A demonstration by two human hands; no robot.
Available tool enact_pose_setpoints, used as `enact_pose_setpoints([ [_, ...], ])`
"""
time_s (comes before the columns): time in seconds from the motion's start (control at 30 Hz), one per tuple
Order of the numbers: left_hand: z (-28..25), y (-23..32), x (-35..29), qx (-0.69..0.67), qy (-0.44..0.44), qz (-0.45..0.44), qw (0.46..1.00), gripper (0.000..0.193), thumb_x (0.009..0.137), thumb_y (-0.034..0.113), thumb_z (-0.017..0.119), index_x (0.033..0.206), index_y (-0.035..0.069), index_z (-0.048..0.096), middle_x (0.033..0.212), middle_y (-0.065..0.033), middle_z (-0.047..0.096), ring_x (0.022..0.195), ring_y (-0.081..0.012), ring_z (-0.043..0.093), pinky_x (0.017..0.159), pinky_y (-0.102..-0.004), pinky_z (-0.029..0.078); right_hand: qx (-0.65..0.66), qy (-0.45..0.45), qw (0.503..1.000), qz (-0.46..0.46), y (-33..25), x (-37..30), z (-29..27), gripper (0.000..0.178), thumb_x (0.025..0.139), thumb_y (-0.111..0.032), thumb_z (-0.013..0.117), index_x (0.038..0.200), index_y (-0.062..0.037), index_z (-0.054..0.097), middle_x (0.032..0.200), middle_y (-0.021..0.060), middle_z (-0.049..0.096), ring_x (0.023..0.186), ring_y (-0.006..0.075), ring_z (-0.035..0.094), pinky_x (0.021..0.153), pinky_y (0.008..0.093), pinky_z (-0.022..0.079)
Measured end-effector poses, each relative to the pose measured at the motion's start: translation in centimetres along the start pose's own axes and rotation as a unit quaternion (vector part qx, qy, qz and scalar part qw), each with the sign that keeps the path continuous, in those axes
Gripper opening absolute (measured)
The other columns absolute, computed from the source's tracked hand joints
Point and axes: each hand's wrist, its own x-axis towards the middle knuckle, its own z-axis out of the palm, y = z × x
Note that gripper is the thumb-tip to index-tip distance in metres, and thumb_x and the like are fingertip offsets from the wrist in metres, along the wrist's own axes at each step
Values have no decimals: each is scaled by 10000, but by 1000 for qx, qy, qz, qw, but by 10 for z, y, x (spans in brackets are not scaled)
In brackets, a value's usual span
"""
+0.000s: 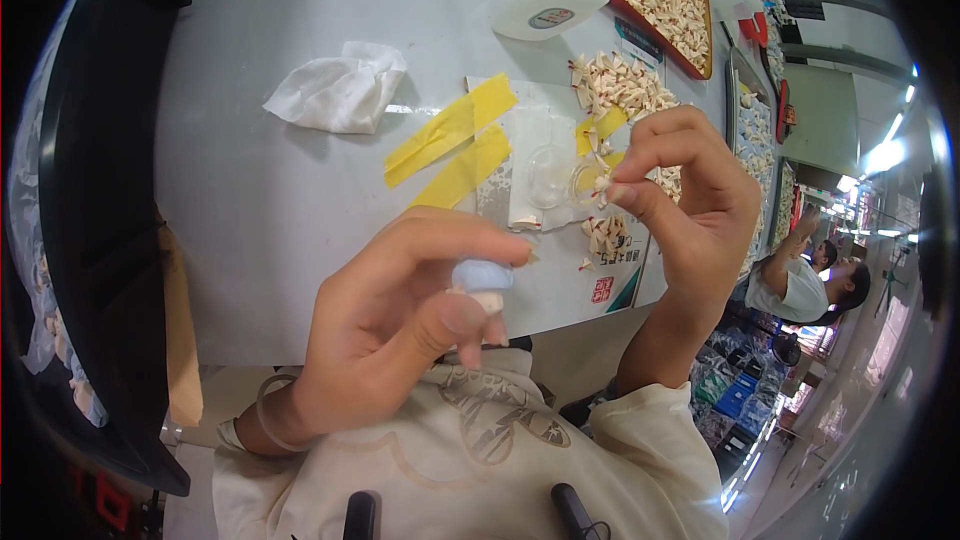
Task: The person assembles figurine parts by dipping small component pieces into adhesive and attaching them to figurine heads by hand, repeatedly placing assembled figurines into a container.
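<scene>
My left hand (375,315) is closed around a small light-blue and cream piece (484,278), gripped between thumb and fingers near the table's front edge. To its right, my right hand (692,180) pinches a tiny cream piece with a reddish tip (601,185) between thumb and forefinger. That pinch is just over the right side of a clear round shallow dish (546,178) on a white pad. Loose pointed cream pieces form a heap (625,85) beyond my right hand. A smaller pile (605,235) lies below its fingertips.
Yellow tape strips (462,172) lie left of the dish. A crumpled white tissue (345,90) is farther left. At the back stand a white squeeze bottle (548,2) and a red-rimmed tray (640,26) of similar pieces. A black rack (110,160) borders the left; people (810,285) are far right.
</scene>
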Motion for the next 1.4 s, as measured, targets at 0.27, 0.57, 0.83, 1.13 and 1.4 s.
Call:
enact_pose_setpoints([
  [0.27, 1, -4, 3, -19, 10, 43, 999, 312, 926, 113, 523, 1185, -41, 441, 1131, -160, 527, 982, -172, 549, 789, -256, 482, -173, -70, 982, -32, -13, 9, -3, 131, 573, 25, 637, 686, -15, 584, 722, 60, 571, 727, 237, 515, 666, 321, 405],
  [0.57, -9, -15, -1, -77, -25, 99, 992, 332, 797, -27, 650, 1088, -14, 491, 1048, -158, 568, 1002, -218, 545, 888, -348, 442, -178, -48, 982, -36, -9, 3, -1, 141, 603, 14, 688, 705, 0, 592, 752, 58, 558, 772, 176, 514, 713, 279, 388],
  [0.83, -9, -20, -2, 36, -41, 183, 982, 368, 728, 21, 736, 1032, 12, 530, 1050, -180, 587, 1021, -256, 575, 913, -367, 424, 142, 31, 989, 1, -22, -31, 1, 244, 646, -112, 768, 742, -36, 558, 750, 55, 489, 724, 155, 445, 677, 261, 344],
  [1.13, 13, -21, -11, -126, -21, 109, 986, 492, 685, 57, 779, 1077, -35, 496, 1059, -206, 557, 947, -273, 618, 805, -352, 524, 311, 15, 950, -2, -26, -60, 31, 318, 651, -258, 822, 722, -77, 569, 747, 57, 514, 689, 156, 462, 634, 275, 364],
  [1.4, 13, -28, -19, 32, -36, 176, 983, 550, 627, 31, 809, 1070, -50, 493, 1061, -168, 559, 981, -264, 607, 859, -355, 501, 356, 15, 934, -10, -29, -72, 31, 241, 661, -128, 797, 768, -50, 596, 780, 66, 537, 724, 146, 487, 666, 264, 374],
])
